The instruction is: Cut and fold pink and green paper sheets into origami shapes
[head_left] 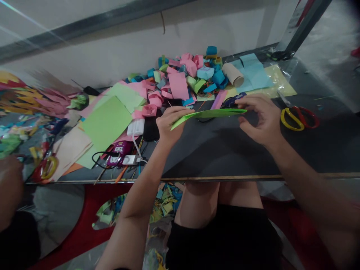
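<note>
A bright green sheet of paper (210, 114), bent into a folded shape with its edges toward me, is raised above the dark table. My left hand (172, 125) is closed on its left end. Around the right end, my right hand (260, 118) has its thumb and fingers apart, with the paper's tip between them and no clear grip visible. Scissors with one yellow and one red handle (300, 118) lie just right of my right hand. Left of my left hand, flat green sheets (108, 123) are stacked on the table.
Pink, blue and green paper pieces (177, 84) are heaped at the back beside a cardboard tube (233, 75) and light blue paper (254, 73). A purple device with cables (120, 153) lies at left. Another person's hand (11, 183) is at far left, near red-yellow scissors (48, 167).
</note>
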`<control>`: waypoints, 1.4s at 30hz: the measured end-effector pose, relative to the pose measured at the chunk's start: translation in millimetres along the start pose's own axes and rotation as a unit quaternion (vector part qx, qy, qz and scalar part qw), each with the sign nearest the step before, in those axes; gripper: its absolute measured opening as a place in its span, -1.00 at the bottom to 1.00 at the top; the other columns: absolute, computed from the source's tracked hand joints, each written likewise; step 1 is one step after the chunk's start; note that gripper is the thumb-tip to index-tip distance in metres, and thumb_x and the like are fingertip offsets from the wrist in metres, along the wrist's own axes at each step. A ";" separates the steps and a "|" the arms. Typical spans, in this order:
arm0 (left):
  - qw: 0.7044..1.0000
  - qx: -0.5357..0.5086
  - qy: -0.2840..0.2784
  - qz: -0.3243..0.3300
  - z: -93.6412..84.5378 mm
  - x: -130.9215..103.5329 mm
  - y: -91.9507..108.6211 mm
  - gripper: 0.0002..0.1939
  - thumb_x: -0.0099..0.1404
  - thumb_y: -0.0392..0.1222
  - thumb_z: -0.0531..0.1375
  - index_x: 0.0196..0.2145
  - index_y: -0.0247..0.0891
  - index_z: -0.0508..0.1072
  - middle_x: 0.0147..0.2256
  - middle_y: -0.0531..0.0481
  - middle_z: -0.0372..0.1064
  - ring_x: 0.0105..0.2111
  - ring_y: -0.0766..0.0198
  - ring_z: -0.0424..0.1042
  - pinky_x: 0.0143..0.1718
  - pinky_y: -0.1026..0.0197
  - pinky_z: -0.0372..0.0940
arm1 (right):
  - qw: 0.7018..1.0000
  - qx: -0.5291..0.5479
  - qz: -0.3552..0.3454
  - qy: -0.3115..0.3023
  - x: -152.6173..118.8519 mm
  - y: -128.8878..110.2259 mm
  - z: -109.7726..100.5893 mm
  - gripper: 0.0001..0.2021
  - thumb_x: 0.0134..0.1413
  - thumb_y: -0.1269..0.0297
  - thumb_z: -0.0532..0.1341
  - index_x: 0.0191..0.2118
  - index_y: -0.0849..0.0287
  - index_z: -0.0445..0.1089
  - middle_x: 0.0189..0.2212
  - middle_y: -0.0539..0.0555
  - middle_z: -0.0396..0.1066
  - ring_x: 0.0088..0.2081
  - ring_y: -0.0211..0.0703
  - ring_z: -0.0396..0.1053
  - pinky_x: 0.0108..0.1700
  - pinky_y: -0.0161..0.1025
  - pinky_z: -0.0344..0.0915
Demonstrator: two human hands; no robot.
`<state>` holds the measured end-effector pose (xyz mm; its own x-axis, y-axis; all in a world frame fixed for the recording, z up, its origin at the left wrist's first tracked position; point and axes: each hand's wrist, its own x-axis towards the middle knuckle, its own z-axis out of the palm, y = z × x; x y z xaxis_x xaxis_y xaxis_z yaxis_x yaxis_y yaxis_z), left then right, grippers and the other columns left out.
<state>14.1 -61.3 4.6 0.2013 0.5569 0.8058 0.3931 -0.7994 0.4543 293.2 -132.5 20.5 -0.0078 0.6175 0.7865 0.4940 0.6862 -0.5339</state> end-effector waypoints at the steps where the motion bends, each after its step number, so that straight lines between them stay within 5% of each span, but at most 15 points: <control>1: 1.000 0.002 -0.002 -0.004 0.6 -1.3 0.3 -0.90 0.36 -0.11 0.32 -0.23 -0.08 0.67 -0.26 0.03 0.62 -0.22 0.29 0.60 -0.11 0.21 0.48 | 0.998 -0.013 -0.053 0.010 0.1 -1.5 -0.3 -0.67 0.01 0.34 0.39 -0.05 0.00 0.57 -0.12 0.07 0.62 -0.07 -0.02 0.57 0.01 -0.06 0.49; 4: 1.000 -0.015 -0.013 0.002 1.1 -3.1 2.1 -0.89 0.35 -0.12 0.33 -0.20 -0.05 0.68 -0.24 0.04 0.62 -0.22 0.30 0.60 -0.12 0.22 0.48 | 0.990 -0.019 -0.133 0.044 2.7 -4.1 1.1 -0.84 0.07 0.35 0.42 -0.20 0.00 0.61 -0.26 0.03 0.65 -0.11 -0.02 0.61 0.00 -0.05 0.51; 7: 0.998 -0.040 -0.032 0.023 -0.7 -2.3 4.0 -0.88 0.36 -0.10 0.32 -0.18 -0.03 0.68 -0.23 0.04 0.63 -0.22 0.31 0.60 -0.10 0.22 0.48 | 0.986 -0.053 -0.140 0.075 4.6 -1.5 1.7 -0.96 0.12 0.30 0.41 -0.34 0.00 0.62 -0.34 0.02 0.65 -0.25 -0.07 0.63 -0.12 -0.11 0.55; 14: 0.996 -0.043 -0.073 0.019 -4.1 1.3 5.2 -0.86 0.39 -0.06 0.29 -0.18 -0.01 0.67 -0.23 0.06 0.63 -0.18 0.31 0.60 -0.03 0.18 0.46 | 0.987 -0.075 -0.105 0.096 1.6 5.7 -2.0 -0.96 0.09 0.19 0.45 -0.36 -0.05 0.65 -0.36 0.02 0.62 -0.29 -0.11 0.58 -0.20 -0.13 0.52; 18: 0.993 -0.102 -0.062 -0.005 -3.7 1.3 8.3 -0.91 0.33 -0.12 0.35 -0.22 -0.02 0.69 -0.26 0.05 0.63 -0.22 0.30 0.60 -0.10 0.22 0.48 | 0.997 -0.029 -0.054 0.042 -1.9 15.5 -0.8 -0.79 0.05 0.04 0.47 -0.24 0.00 0.65 -0.18 0.11 0.63 -0.13 -0.01 0.58 -0.03 -0.03 0.50; 22: 0.984 -0.142 -0.047 -0.099 -2.4 -1.3 12.9 -0.89 0.21 -0.07 0.43 -0.37 -0.13 0.68 -0.44 0.08 0.56 -0.38 0.28 0.56 -0.28 0.24 0.50 | 1.000 0.008 -0.003 0.014 -6.7 30.1 4.1 -0.77 0.07 0.02 0.44 -0.48 -0.01 0.56 -0.38 0.04 0.61 -0.23 -0.03 0.58 0.01 0.01 0.48; 27: 0.932 -0.228 -0.032 -0.281 4.7 -1.4 10.1 -0.72 0.05 -0.03 0.52 -0.39 -0.25 0.63 -0.46 0.04 0.52 -0.42 0.24 0.55 -0.37 0.22 0.50 | 0.990 0.056 0.124 0.031 -9.7 33.9 10.8 -0.76 -0.05 0.06 0.49 -0.53 0.04 0.54 -0.46 0.03 0.55 -0.35 -0.09 0.53 -0.26 -0.11 0.51; 34: 0.870 -0.304 -0.050 -0.385 18.6 -5.6 -10.5 -0.46 -0.06 0.13 0.54 -0.22 -0.28 0.61 -0.23 -0.14 0.62 -0.25 0.10 0.62 -0.21 0.09 0.57 | 0.894 0.187 0.378 -0.154 -18.8 31.1 20.9 -0.56 -0.26 -0.17 0.52 -0.47 0.14 0.58 -0.56 0.02 0.54 -0.53 -0.16 0.51 -0.47 -0.24 0.54; 37: 0.853 -0.317 -0.048 -0.412 23.2 -12.6 -17.5 -0.46 -0.04 0.16 0.52 -0.25 -0.29 0.59 -0.26 -0.16 0.62 -0.29 0.10 0.63 -0.27 0.11 0.57 | 0.873 0.214 0.419 -0.131 -22.0 33.3 26.0 -0.52 -0.28 -0.18 0.53 -0.54 0.18 0.52 -0.65 0.04 0.47 -0.60 -0.14 0.50 -0.59 -0.31 0.47; 42: 0.779 -0.374 -0.095 -0.495 26.2 -23.7 -11.8 -0.55 -0.04 0.07 0.55 -0.34 -0.30 0.58 -0.30 -0.21 0.62 -0.32 0.06 0.65 -0.39 0.18 0.53 | 0.868 0.225 0.440 -0.049 -24.6 38.9 31.8 -0.53 -0.28 -0.16 0.54 -0.49 0.16 0.50 -0.63 0.04 0.47 -0.56 -0.08 0.56 -0.59 -0.32 0.48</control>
<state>28.2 -59.1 -29.8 0.2886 0.9502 -0.1174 -0.1786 0.1739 0.9684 285.0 -108.8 -29.5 0.1149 0.9934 -0.0052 -0.0426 -0.0003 -0.9991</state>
